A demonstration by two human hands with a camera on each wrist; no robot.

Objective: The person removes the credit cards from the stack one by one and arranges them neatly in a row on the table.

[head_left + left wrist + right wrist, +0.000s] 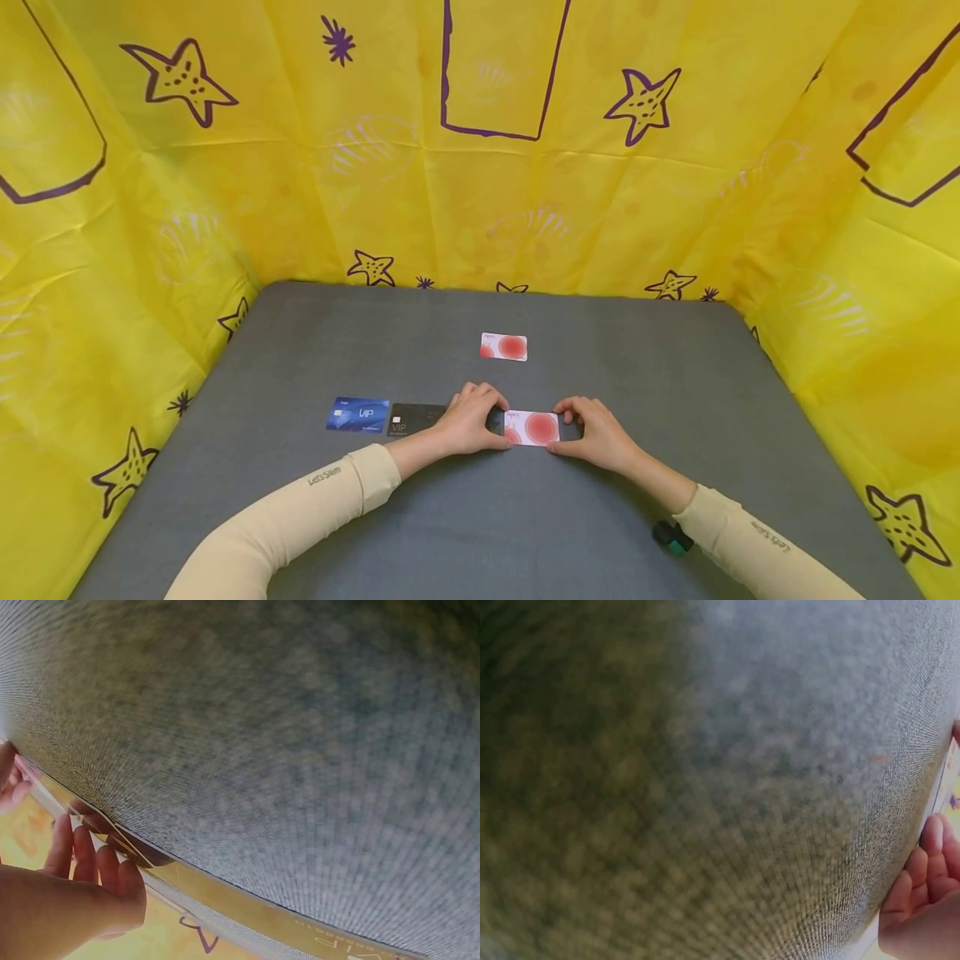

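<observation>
Both hands are down on the grey worktop just below the middle of the head view: left hand curled over the left end of a white card with red circles, right hand pinching its right end, so the card sits flat between them, gripped from both sides. Partly under the left hand lies a black VIP card, and touching its left edge is a blue VIP card. Higher up, near the frame's centre, a second red-circled card lies alone, well apart. Wrist views show little more than blurred grey surface and fingertips at a card's edge. Yellow starfish-print sheeting walls in the worktop.
</observation>
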